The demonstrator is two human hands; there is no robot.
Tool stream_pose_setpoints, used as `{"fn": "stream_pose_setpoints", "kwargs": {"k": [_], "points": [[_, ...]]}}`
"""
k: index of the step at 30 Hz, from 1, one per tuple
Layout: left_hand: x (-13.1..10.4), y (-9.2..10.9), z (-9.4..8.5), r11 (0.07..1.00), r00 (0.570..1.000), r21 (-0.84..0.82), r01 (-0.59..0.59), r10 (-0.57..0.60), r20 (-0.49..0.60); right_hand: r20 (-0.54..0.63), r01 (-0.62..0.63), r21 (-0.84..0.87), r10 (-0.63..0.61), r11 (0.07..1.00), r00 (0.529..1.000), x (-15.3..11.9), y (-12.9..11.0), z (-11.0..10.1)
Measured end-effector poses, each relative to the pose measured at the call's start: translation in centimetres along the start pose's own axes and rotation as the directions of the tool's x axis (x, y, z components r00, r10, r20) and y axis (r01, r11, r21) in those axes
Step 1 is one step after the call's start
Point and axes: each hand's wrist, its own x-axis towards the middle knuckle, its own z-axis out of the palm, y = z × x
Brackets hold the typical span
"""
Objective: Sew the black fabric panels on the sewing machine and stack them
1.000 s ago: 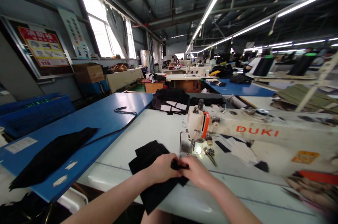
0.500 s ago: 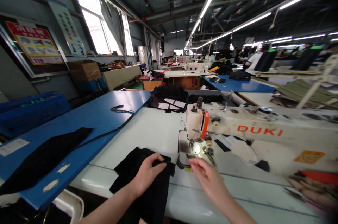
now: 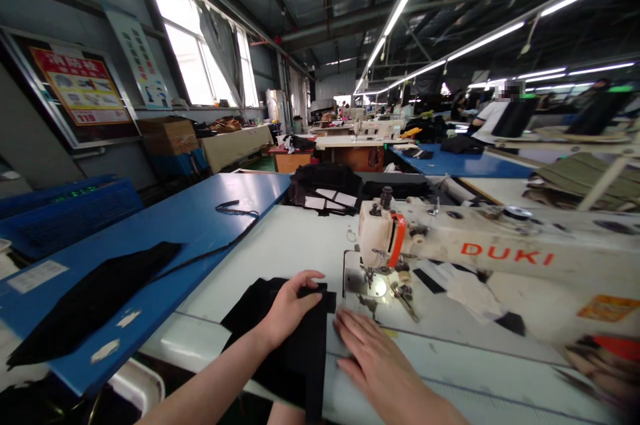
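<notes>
My left hand [image 3: 293, 310] is on the black fabric piece [image 3: 305, 351], its thumb and curled fingers closed on the cloth near the upper right edge. The fabric lies on the pale sewing table and hangs over the front edge. Just right of the cloth, my right hand [image 3: 373, 358] lies low over the tabletop with fingers stretched out and nothing in it. Its fingertips are close to the fabric's edge; contact is hard to make out. Beyond my hands stands a white sewing machine [image 3: 480, 238], its needle area lit above the metal plate [image 3: 353, 281].
A blue table [image 3: 200, 211] on the left bears black cloth [image 3: 100, 298] and a dark cord [image 3: 200, 255]. Behind the machine head are dark folded garments [image 3: 325, 181]. White and black scraps [image 3: 473, 291] lie under the machine arm. Scissors [image 3: 580, 378] rest at right.
My right hand has moved left and nearer from the machine plate, its bent fingers now stretched out. The left thumb and forefinger have spread a little. The view has shifted slightly.
</notes>
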Motion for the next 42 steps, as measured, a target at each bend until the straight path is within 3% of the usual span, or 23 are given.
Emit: {"fn": "stream_pose_setpoints", "kwargs": {"k": [7, 11, 19, 26, 33, 42], "points": [[2.3, -0.1, 4.8, 0.999, 0.98, -0.012, -0.031, 0.033, 0.195, 0.017, -0.001, 0.031, 0.0, 1.0, 1.0, -2.4, 1.8, -3.4], [3.1, -0.3, 6.2, 0.998, 0.968, 0.062, -0.026, 0.01, 0.253, 0.001, 0.028, 0.04, -0.028, 0.999, 1.0, -2.3, 2.2, -4.1], [3.5, 0.2, 5.4, 0.99, 0.974, 0.142, 0.015, -0.047, 0.224, -0.03, 0.049, -0.041, -0.05, 0.998, 0.998, -2.1, 3.6, -2.7], [3.8, 0.4, 4.5, 0.994, 0.973, 0.057, 0.096, -0.106, 0.205, 0.03, 0.101, -0.082, -0.099, 0.992, 0.995, -2.4, 5.4, -4.4], [4.7, 0.6, 6.5, 0.995, 0.97, 0.097, -0.003, -0.021, 0.242, 0.008, 0.135, -0.056, -0.134, 0.989, 0.991, -2.7, 6.8, -4.4], [5.3, 0.4, 8.1, 0.962, 0.963, 0.27, -0.048, -0.027, 0.267, -0.055, 0.065, -0.05, -0.068, 0.997, 0.996, -2.5, 5.6, -5.0]]}}
